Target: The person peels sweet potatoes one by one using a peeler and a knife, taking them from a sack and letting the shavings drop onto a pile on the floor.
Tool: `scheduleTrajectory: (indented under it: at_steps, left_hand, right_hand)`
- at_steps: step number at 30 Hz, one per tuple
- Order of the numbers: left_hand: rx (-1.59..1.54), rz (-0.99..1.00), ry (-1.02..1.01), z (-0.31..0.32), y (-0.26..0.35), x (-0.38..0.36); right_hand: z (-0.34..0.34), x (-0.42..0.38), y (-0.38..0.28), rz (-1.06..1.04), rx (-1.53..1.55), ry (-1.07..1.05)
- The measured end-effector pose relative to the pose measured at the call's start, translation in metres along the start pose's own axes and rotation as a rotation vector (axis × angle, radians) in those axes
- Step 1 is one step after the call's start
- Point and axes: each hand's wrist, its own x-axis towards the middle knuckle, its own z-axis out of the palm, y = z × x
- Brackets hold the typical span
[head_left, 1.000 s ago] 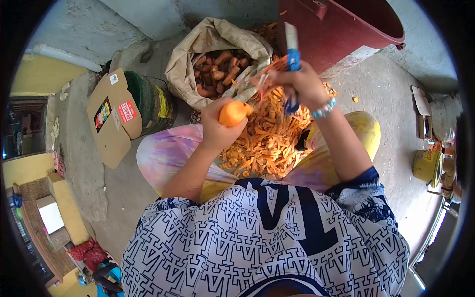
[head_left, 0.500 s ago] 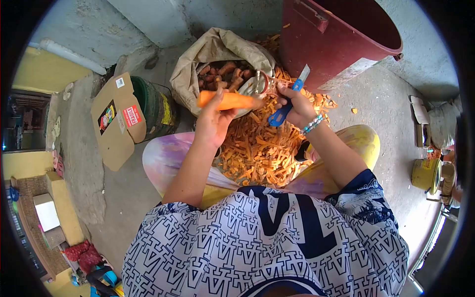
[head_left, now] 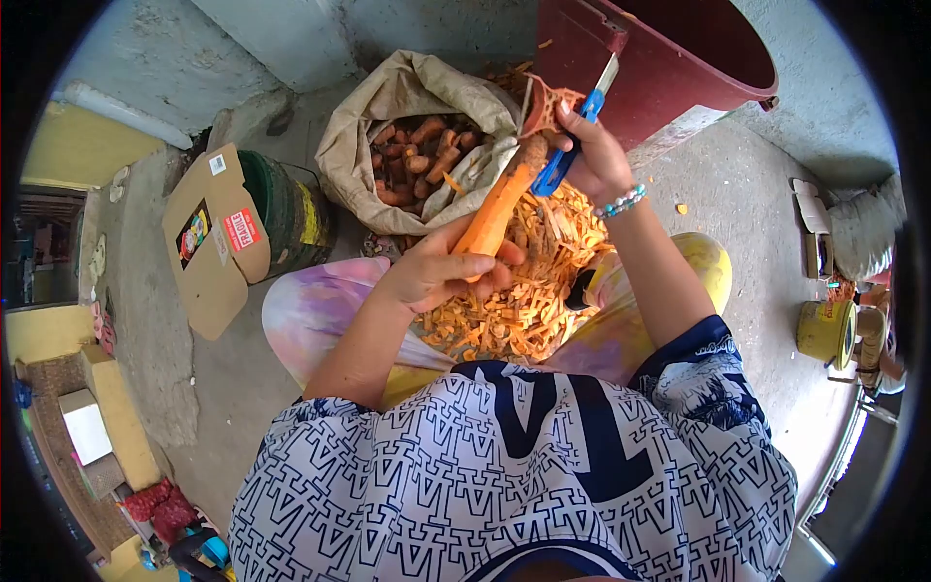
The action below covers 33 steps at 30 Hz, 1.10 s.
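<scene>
My left hand is closed round the lower end of a mostly peeled carrot, which tilts up and away to the right. Brown skin still shows at its far tip, close under the peeler. In my right hand are an orange-red peeler and a blue utility knife with its blade out, pointing up. Beneath both hands, orange peelings lie heaped on the floor between my legs. Beyond my left hand stands an open sack holding unpeeled carrots.
A large dark red bin stands behind the peelings, near the wall. Left of the sack is a green bucket with a cardboard piece against it. Far right, a yellow bucket stands beside a partly visible person.
The carrot has swung from nearly level to a steep tilt, its tip now by the peeler. My left hand has moved down and right; my right hand has risen slightly.
</scene>
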Motion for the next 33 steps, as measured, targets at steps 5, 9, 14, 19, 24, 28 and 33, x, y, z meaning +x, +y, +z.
scheduleTrajectory:
  at_steps: [5,9,14,19,24,28,33]
  left_hand:
    - [0.235,0.206,0.219,0.001,-0.001,0.006]
    - [0.046,0.218,0.331,-0.009,0.002,0.01]
    - [-0.067,0.288,0.569,-0.006,-0.008,0.018]
    - [0.03,0.327,0.52,-0.004,-0.01,0.018]
    - [0.089,0.382,0.58,-0.009,-0.017,0.025]
    - [0.208,0.376,0.585,-0.013,-0.019,0.023]
    - [0.427,0.227,0.606,-0.015,-0.013,0.013]
  right_hand:
    - [-0.011,0.008,-0.025,-0.191,-0.351,0.115]
    - [0.005,-0.013,-0.023,-0.129,-0.664,-0.007]
    - [0.042,-0.046,0.004,0.001,-1.009,-0.107]
    - [0.047,-0.045,0.004,-0.017,-1.102,-0.089]
    - [0.045,-0.041,0.012,-0.031,-1.084,-0.102]
    - [0.037,-0.031,0.018,-0.093,-1.058,-0.129]
    - [0.029,-0.006,-0.018,-0.229,-1.099,0.091]
